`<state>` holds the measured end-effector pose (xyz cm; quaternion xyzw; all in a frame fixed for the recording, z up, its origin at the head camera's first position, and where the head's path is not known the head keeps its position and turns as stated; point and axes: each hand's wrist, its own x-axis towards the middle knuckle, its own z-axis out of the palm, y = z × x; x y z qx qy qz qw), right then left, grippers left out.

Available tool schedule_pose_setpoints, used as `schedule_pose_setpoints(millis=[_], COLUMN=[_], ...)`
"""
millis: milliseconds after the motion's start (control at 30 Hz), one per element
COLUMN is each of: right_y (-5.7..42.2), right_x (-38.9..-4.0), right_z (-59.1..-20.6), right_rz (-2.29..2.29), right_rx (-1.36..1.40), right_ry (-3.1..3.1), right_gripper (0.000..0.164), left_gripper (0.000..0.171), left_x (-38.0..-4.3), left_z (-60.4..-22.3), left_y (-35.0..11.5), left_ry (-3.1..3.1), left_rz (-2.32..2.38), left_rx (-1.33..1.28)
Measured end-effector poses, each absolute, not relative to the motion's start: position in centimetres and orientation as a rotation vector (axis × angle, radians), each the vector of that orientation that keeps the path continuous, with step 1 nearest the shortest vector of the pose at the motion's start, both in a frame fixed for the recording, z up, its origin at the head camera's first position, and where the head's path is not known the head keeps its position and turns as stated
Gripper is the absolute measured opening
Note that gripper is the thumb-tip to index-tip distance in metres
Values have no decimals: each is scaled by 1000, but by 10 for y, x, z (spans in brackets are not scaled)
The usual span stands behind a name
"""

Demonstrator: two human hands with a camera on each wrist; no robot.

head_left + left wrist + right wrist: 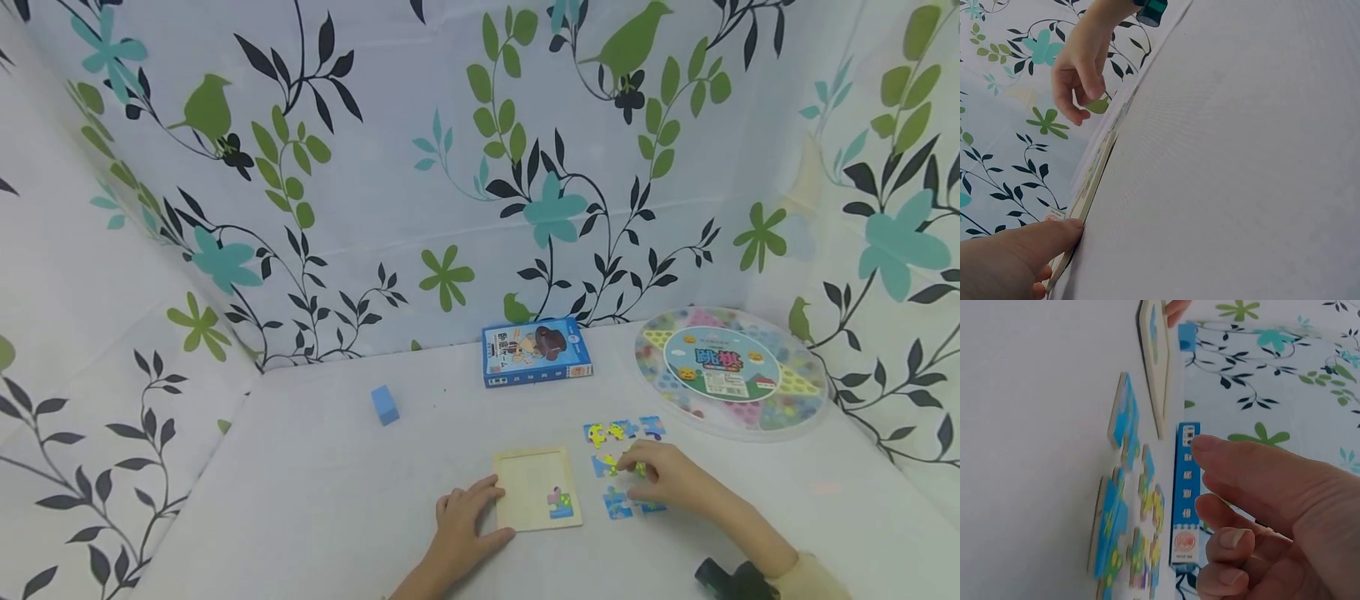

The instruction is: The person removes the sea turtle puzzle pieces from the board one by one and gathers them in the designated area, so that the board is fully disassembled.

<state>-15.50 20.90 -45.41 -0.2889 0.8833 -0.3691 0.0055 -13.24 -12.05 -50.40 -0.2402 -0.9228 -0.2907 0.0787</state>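
Observation:
A square wooden puzzle tray (522, 527) lies on the table with one colourful jigsaw piece (559, 502) in its lower right corner. My left hand (467, 529) holds the tray at its near left corner, thumb (1063, 234) against the near edge and fingers along the left side. To the right of the tray, several loose jigsaw pieces (617, 502) lie in rough rows. Above them hovers my right hand (667, 475), its thumb and fingers bent; in the right wrist view nothing shows between the thumb (1241, 456) and fingers. Part of the pieces is hidden beneath it.
Behind the tray, a blue game box (536, 352) lies near the back curtain. A round Chinese checkers set (731, 372) is at the back right. A small blue block (385, 405) sits at the back left. Patterned cloth surrounds the white table (337, 492).

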Motion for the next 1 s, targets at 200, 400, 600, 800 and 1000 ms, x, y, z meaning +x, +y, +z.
schedule_pose_setpoints(millis=[200, 400, 600, 800, 1000], right_y=[172, 140, 123, 119, 119], right_x=[-158, -159, -157, -154, -156], right_z=[-449, -456, -463, -467, -468], right_rz=[-1200, -1145, -1032, -1020, -976], right_rx=[-917, -958, -939, -846, -767], right_ry=[2702, 2641, 2641, 2669, 2684], right_gripper=[25, 32, 37, 42, 41], left_gripper=[49, 48, 48, 48, 48], left_x=[-131, -132, -133, -132, -132], left_z=[-505, -506, -506, -506, -504], left_y=[-121, -121, -121, -121, -120], left_ry=[-2788, -2779, -2761, -2774, -2772], left_rz=[-883, -867, -882, -882, -872], left_rx=[-704, -710, -727, -718, -720])
